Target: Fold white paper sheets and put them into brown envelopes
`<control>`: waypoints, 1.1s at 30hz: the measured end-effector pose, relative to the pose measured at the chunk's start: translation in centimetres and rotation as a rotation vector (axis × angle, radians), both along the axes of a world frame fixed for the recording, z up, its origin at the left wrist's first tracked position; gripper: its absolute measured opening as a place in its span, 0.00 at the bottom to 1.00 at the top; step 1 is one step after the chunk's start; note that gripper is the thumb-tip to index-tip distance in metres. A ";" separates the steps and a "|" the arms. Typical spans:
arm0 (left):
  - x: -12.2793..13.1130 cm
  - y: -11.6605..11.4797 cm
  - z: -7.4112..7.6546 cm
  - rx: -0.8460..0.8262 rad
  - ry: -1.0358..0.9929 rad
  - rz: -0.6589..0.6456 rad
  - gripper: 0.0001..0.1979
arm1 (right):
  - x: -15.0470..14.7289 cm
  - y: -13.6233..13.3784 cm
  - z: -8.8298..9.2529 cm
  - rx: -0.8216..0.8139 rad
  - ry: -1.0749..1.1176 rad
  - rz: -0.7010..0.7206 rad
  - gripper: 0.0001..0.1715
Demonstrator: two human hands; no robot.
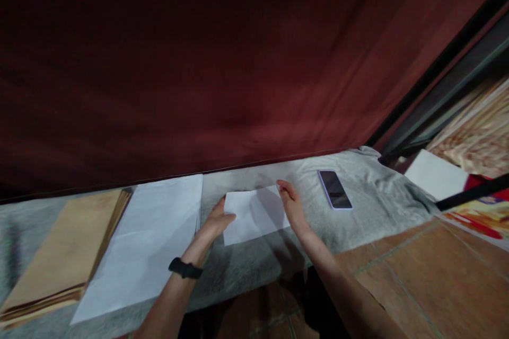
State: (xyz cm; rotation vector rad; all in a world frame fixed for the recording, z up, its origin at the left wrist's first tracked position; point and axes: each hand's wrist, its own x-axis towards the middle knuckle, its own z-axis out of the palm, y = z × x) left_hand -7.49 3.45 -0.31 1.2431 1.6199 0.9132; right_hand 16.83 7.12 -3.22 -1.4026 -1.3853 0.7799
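Note:
A white sheet of paper (256,214), smaller than the sheets beside it, is held between my two hands above the grey cloth. My left hand (218,218) grips its left edge, thumb on top and fingers behind. At the right edge my right hand (292,202) pinches the upper corner between thumb and fingers. Left of my left hand lies a stack of large white paper (147,238). A black band (185,268) is around my left wrist.
A stack of brown paper envelopes (67,243) lies at the far left. To the right rests a phone (335,189) with a pale purple case. A dark red curtain (238,63) hangs behind the grey cloth (382,206). Tiled floor (445,270) shows at lower right, near a dark metal frame.

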 end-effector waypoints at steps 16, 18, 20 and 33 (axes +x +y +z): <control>7.5 -3.4 -3.3 0.363 0.885 -0.253 0.29 | -2.6 -3.8 -2.6 0.255 -1.043 0.405 0.33; 7.2 -3.4 -3.9 0.353 0.905 -0.245 0.30 | -2.5 -3.7 -2.6 0.253 -1.031 0.391 0.32; 6.6 -3.4 -4.0 0.350 0.937 -0.223 0.32 | -2.4 -3.6 -2.7 0.251 -1.013 0.357 0.31; 3.8 -3.8 -4.4 0.345 1.055 -0.144 0.34 | 0.7 -2.5 -2.6 0.187 -1.035 0.197 0.34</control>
